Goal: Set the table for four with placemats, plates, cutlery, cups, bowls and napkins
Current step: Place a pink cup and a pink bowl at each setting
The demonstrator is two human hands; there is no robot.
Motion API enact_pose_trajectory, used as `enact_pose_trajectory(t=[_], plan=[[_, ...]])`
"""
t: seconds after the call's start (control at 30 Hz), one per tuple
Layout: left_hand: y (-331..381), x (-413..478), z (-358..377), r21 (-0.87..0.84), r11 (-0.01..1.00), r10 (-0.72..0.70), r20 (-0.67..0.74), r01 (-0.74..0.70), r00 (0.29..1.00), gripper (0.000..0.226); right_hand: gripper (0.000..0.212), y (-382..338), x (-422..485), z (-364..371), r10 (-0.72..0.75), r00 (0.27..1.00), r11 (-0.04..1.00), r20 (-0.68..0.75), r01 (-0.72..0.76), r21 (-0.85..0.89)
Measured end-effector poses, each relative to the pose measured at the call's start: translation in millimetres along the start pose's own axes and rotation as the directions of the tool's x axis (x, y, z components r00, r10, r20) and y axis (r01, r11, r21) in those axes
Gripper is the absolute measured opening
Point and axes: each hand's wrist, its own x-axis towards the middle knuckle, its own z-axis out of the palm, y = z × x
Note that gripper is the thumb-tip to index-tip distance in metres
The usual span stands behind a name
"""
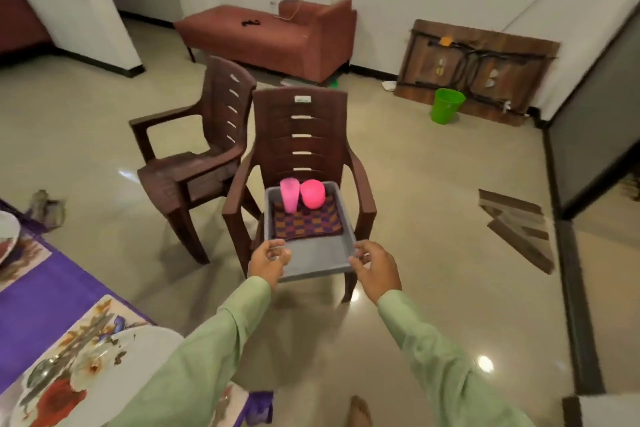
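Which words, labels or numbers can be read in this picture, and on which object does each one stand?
No text can be read in this view.
White label at the top of the nearer brown chair backrest: too small and blurred to read.
Orange sticker on the folded table leaning on the wall: no legible writing.

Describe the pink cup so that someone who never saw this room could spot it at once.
Find the nearer brown plastic chair; a grey tray rests on its seat. At the tray's far end, left of the rounder, deeper-pink bowl, stands the cup: tall, narrow and paler pink.
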Motion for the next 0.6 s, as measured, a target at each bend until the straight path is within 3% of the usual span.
enact_pose_trajectory(t=[0.3, 0.6], plan=[[37.6, 132.2, 43.1, 0.077, 0.996, -0.037, -0.080, 0.043, 0.996, 0.032, 0.026, 1.9, 176.8, 28.7, -0.057, 0.977, 0.997, 0.204, 0.064, -0.032], [-21.5, 343.7, 49.2, 0.244, 0.954, -0.172, -0.031, 0.174, 0.985, 0.060, 0.034, 26.6, 332.1, 114.6, -0.010, 0.974, 0.997, 0.226, 0.027, -0.074]])
